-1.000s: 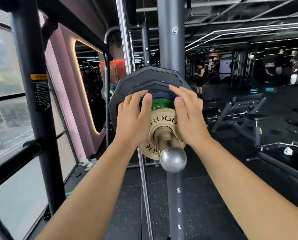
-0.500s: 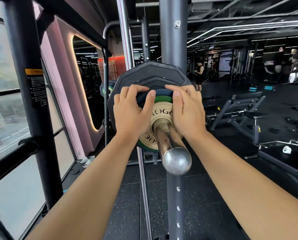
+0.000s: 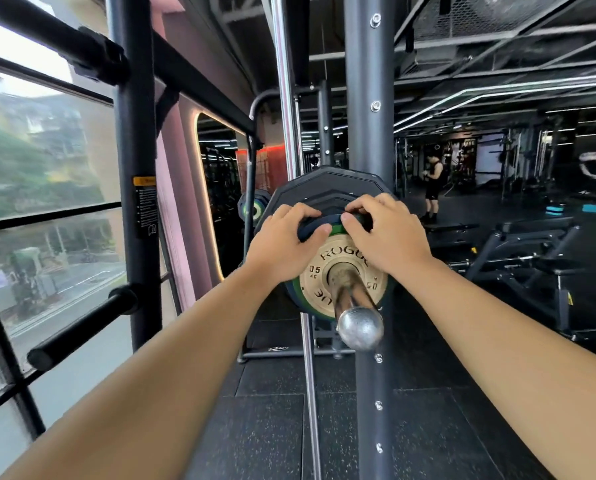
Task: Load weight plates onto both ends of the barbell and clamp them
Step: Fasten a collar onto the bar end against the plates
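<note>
My left hand (image 3: 282,244) and right hand (image 3: 383,233) curl their fingers over the top rim of the small plates (image 3: 341,271) on the barbell sleeve (image 3: 353,306); the sleeve's tip is bare.

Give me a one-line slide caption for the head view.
Left hand and right hand grip the small plates behind the gold plate on the barbell sleeve; no clamp visible.

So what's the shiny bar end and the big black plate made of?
The bar end looks like polished metal, probably steel: it mirrors the lights. The big black plate looks matte, likely rubber-coated, since it shows no shine, though plastic is possible.
</note>
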